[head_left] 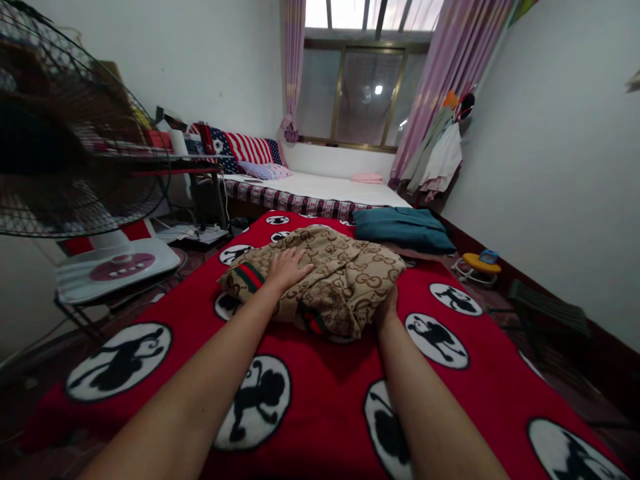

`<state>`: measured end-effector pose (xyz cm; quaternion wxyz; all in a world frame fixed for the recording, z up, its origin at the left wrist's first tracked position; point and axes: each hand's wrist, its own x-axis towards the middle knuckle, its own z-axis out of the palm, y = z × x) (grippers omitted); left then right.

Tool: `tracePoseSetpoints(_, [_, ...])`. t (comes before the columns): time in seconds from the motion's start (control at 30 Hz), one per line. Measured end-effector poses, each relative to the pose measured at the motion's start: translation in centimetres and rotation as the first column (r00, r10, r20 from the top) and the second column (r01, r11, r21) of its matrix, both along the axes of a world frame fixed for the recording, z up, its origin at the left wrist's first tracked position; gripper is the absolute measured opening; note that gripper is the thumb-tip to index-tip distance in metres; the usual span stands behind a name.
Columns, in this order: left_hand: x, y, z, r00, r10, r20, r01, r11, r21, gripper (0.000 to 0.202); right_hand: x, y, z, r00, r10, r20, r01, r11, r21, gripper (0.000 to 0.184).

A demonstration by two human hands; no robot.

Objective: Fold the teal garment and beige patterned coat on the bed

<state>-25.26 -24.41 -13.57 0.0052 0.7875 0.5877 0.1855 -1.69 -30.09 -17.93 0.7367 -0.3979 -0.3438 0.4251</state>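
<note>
A tan garment [345, 273] with a brown monogram pattern and green-and-red striped bands lies folded in a loose bundle in the middle of the bed. My left hand [289, 268] rests on top of its left part, palm down with the fingers stretched out. At the right edge of the bundle, my right hand [387, 307] touches its side; its fingers are hidden behind or under the cloth. Beneath is a red blanket [325, 380] with black monkey figures in white circles. Just beyond the bundle lies a folded teal garment [403, 229].
A fan [75, 133] stands close on the left, above a white chair [117, 267]. Behind it is a cluttered desk [195, 163]. A second bed [320, 187] is under the window. On the right are a yellow stool [481, 263] and a dark folding stool [545, 310].
</note>
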Motion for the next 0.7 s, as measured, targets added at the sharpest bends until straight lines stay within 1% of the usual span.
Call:
tracePoseSetpoints(0.07, [-0.1, 0.0, -0.1, 1.0, 0.0, 0.011, 0.0, 1.0, 0.008, 0.062, 0.0, -0.1, 0.3, 0.99, 0.056, -0.13, -0.06, 0.998, -0.021, 0.076])
tracePoseSetpoints(0.13, [-0.1, 0.0, -0.2, 1.0, 0.001, 0.013, -0.001, 1.0, 0.011, 0.061, 0.0, -0.4, 0.7, 0.978, 0.067, -0.196, -0.068, 0.998, 0.004, 0.075])
tracePoseSetpoints(0.2, [-0.1, 0.0, -0.2, 1.0, 0.006, 0.009, -0.006, 1.0, 0.012, 0.061, 0.0, -0.9, 1.2, 0.978, 0.072, -0.195, -0.064, 0.997, 0.05, 0.075])
tracePoseSetpoints(0.27, [0.0, 0.0, -0.2, 1.0, 0.012, 0.009, -0.012, 1.0, 0.014, 0.061, 0.0, -1.2, 1.5, 0.977, 0.119, -0.176, -0.108, 0.991, 0.074, 0.076])
tracePoseSetpoints(0.37, [0.0, 0.0, -0.3, 1.0, 0.012, 0.019, -0.013, 1.0, 0.022, 0.061, 0.0, -1.2, 1.7, 0.97, 0.192, -0.148, -0.185, 0.981, 0.056, 0.074])
tracePoseSetpoints(0.5, [-0.1, 0.2, -0.3, 0.999, 0.006, 0.035, -0.007, 1.0, 0.014, 0.061, 0.0, -0.7, 1.4, 0.981, 0.158, -0.108, -0.159, 0.987, 0.008, 0.064])
tracePoseSetpoints(0.6, [-0.1, 0.1, -0.3, 0.999, 0.008, 0.052, -0.009, 1.0, 0.018, 0.06, 0.1, -0.4, 1.1, 0.981, 0.155, -0.114, -0.158, 0.987, -0.017, 0.059])
tracePoseSetpoints(0.67, [0.0, -0.2, -0.4, 0.994, 0.062, 0.085, -0.068, 0.995, 0.073, 0.059, 0.0, -0.3, 1.1, 0.98, 0.166, -0.114, -0.17, 0.985, -0.028, 0.056])
tracePoseSetpoints(0.7, [0.0, -0.3, -0.4, 0.986, 0.121, 0.113, -0.134, 0.984, 0.12, 0.059, 0.0, -0.3, 1.0, 0.979, 0.172, -0.109, -0.176, 0.984, -0.033, 0.054])
